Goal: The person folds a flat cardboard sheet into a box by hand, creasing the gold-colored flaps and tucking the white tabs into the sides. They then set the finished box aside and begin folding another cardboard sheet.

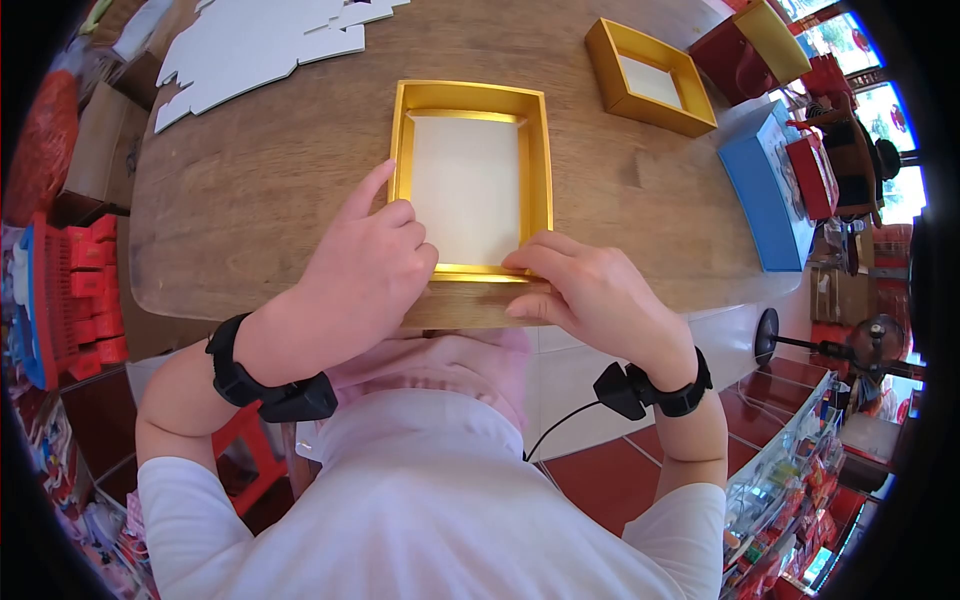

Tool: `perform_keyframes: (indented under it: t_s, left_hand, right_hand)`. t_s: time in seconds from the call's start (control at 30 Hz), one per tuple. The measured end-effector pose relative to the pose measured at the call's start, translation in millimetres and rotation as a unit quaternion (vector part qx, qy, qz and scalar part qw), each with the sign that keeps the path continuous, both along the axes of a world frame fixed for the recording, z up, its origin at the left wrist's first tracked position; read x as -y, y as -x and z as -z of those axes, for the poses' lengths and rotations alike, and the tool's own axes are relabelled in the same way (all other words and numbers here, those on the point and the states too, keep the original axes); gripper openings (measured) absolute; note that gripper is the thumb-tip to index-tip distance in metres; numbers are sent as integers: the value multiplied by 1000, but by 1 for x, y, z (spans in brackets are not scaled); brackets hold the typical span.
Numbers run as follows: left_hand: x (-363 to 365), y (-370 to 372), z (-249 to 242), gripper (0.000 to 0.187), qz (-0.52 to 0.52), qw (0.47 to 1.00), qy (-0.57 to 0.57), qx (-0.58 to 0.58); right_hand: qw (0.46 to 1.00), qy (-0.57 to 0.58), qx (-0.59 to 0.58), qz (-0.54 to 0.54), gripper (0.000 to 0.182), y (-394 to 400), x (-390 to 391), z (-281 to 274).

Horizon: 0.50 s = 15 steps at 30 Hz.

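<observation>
A gold open-topped box [548,160] with a white bottom lies on the wooden table in front of me, close to the near edge. My left hand [372,245] is at its left wall: the index finger stretches along the outside, while the other fingers curl over the rim at the near left corner. At the near right corner, my right hand [590,280] has its fingertips over the near wall and its thumb below, on the outer side. The left thumb is hidden. Both wrists wear black straps with small black devices.
A second gold box [610,75] stands at the far right, beside a dark red box [735,60] and a blue box [765,190]. White cut cardboard sheets [265,50] lie at the far left of the wooden table [230,210]. A fan [870,340] stands off to the right.
</observation>
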<state>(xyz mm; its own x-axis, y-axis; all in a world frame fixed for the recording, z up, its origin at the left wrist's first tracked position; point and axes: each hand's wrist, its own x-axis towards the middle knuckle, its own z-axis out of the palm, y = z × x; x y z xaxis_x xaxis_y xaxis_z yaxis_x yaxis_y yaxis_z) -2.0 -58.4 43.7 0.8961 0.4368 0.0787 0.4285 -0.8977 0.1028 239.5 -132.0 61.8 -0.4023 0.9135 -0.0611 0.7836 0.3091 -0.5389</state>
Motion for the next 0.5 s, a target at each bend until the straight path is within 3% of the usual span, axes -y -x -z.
perform_keyframes:
  t_s: [0.13, 0.2, 0.5]
  left_hand:
    - [13, -10, 2, 20, -2, 998, -12, 65]
    - [16, -11, 9, 22, -1, 998, 1, 55]
    - [12, -11, 15, 23, 11, 998, 18, 58]
  right_hand:
    - [998, -63, -5, 4, 22, 4, -1, 21]
    - [997, -57, -4, 47, 23, 8, 2, 23]
    - [997, -38, 71, 17, 25, 10, -4, 17]
